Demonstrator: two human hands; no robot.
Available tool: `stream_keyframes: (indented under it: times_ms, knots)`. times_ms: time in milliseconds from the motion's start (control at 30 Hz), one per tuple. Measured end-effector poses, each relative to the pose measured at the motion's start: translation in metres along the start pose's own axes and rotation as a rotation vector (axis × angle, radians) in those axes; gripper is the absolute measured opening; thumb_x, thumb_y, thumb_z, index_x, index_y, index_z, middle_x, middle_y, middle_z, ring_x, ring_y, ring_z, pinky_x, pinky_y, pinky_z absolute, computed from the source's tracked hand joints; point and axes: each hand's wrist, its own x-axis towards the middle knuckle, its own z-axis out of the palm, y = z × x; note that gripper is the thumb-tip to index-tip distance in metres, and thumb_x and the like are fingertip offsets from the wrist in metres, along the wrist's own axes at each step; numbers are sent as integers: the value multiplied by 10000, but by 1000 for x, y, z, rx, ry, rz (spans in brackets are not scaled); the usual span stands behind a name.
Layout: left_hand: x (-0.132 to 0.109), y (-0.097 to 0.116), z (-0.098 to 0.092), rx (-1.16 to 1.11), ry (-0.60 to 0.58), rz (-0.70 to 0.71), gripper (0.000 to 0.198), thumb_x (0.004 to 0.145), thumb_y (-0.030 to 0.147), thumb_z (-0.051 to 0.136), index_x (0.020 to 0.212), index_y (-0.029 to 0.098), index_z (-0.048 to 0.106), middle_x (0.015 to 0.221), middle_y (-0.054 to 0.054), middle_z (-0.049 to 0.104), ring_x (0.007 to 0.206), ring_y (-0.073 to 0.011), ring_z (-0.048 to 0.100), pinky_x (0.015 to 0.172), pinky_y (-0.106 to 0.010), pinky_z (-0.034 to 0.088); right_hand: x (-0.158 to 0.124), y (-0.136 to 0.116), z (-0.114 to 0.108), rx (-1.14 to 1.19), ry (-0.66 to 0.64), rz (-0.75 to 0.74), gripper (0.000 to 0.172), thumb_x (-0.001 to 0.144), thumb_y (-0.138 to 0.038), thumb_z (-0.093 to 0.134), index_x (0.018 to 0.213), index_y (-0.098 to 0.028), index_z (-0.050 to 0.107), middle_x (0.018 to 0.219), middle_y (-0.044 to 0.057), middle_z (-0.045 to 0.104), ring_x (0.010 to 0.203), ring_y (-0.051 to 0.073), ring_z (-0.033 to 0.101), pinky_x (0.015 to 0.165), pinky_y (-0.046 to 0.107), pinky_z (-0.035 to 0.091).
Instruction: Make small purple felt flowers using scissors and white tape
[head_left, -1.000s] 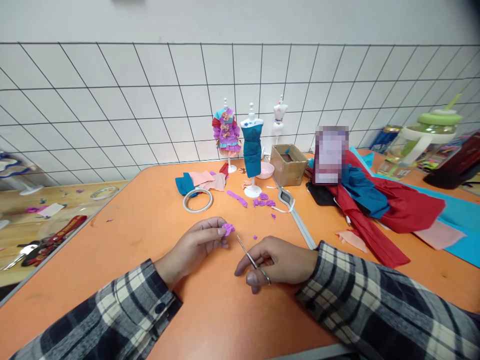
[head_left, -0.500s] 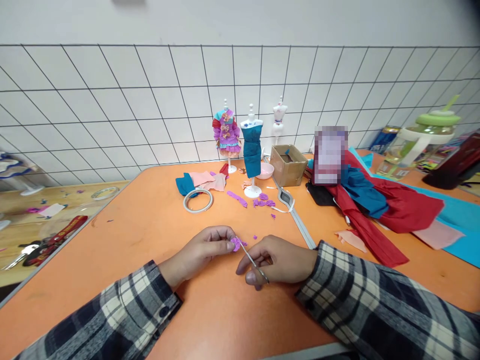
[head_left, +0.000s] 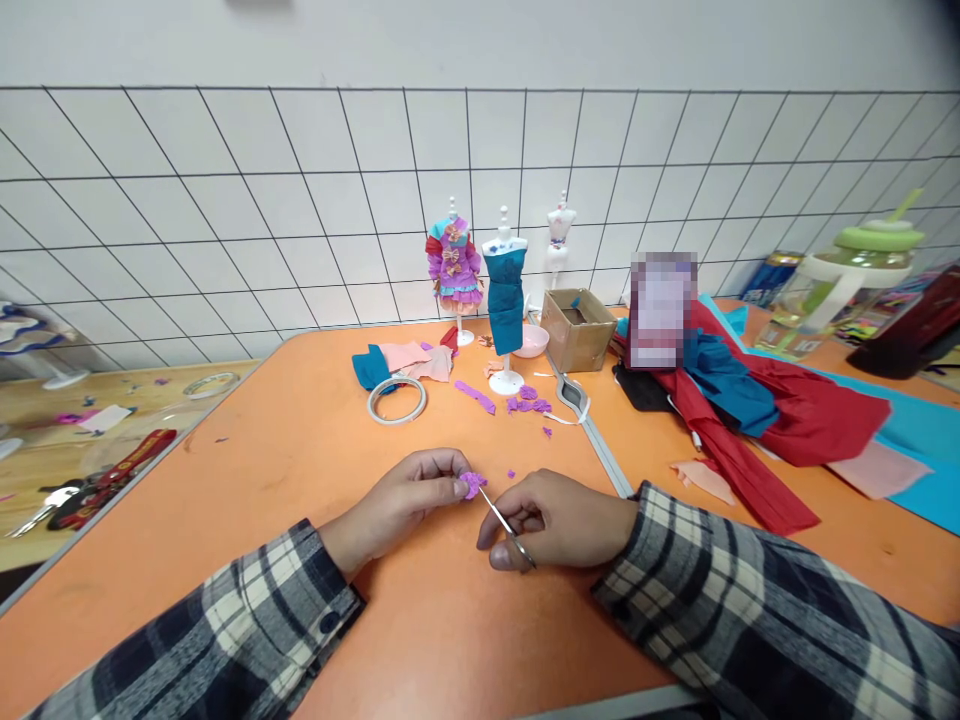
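Between the thumb and fingers of my left hand (head_left: 420,492) is a small crinkled purple piece (head_left: 472,486), like crepe paper or thin fabric. My right hand (head_left: 551,520) grips a pair of small metal scissors (head_left: 508,530), thumb in a handle loop. Their tips touch the right edge of the purple piece, and the blades look nearly closed. A tiny purple scrap (head_left: 511,473) lies on the orange table just beyond. Farther back are a purple strip (head_left: 475,397) and crumpled purple pieces (head_left: 529,404).
A small mannequin in a teal dress (head_left: 505,300) stands behind my hands, with a dressed mannequin (head_left: 454,262) to its left. A tape roll (head_left: 396,415) lies at left. A cardboard box (head_left: 577,335), pixelated phone (head_left: 660,312) and red fabric (head_left: 817,410) are at right.
The purple piece has turned slightly at my left fingertips, and more of it shows on the right. The scissors have shifted only a little; both hands stay nearly in place.
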Motion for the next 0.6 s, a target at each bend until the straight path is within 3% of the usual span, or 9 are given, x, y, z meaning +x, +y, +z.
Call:
stream_keyframes:
  times_ms: [367,600]
  knots:
    - [0,-2,-3,38,-23,6,155,728,269,718,754,134,648,724,-7,591,696,-126,496,675,-251,369,5,5,1,84,-3,3,395,767,-459,652,1002,-142,689,607,1,608,572,114,583,555,197,439]
    - [0,-1,-3,58,-13,14,157,725,275,717,737,136,647,709,-3,584,685,-121,484,662,-247,361,5,8,2,164,-14,-13,334,760,-390,661,957,-123,696,573,-12,580,498,95,546,505,189,444]
